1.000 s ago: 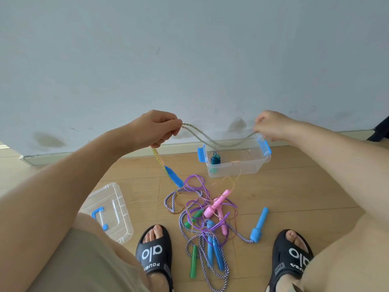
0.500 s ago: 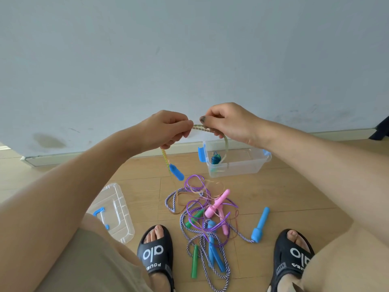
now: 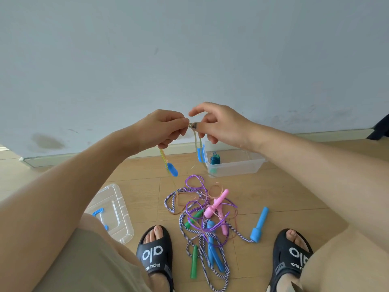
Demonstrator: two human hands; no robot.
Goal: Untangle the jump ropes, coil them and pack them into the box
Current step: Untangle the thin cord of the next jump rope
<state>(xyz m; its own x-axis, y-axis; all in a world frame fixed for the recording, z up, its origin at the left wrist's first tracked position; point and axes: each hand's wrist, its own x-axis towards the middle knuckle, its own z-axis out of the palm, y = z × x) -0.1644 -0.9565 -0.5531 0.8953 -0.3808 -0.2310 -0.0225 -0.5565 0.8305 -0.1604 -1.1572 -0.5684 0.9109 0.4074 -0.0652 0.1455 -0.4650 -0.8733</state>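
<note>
Fingers (image 3: 179, 123) of both hands pinch the limp, light rope (image 3: 196, 142); take each bight near the handle (image 3: 173, 169) at 7 o'clock.

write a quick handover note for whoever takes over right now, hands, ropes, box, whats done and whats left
Left hand: shut on the yellow-green rope; its blue handle dangles below.
Right hand: pinching the same rope beside the left, folding a loop.
Box: open on the floor by the wall, one coiled dark rope inside. Lid lies to the left.
Done: one rope packed.
Left: finish this coil, then the tangled pile between the feet.
</note>
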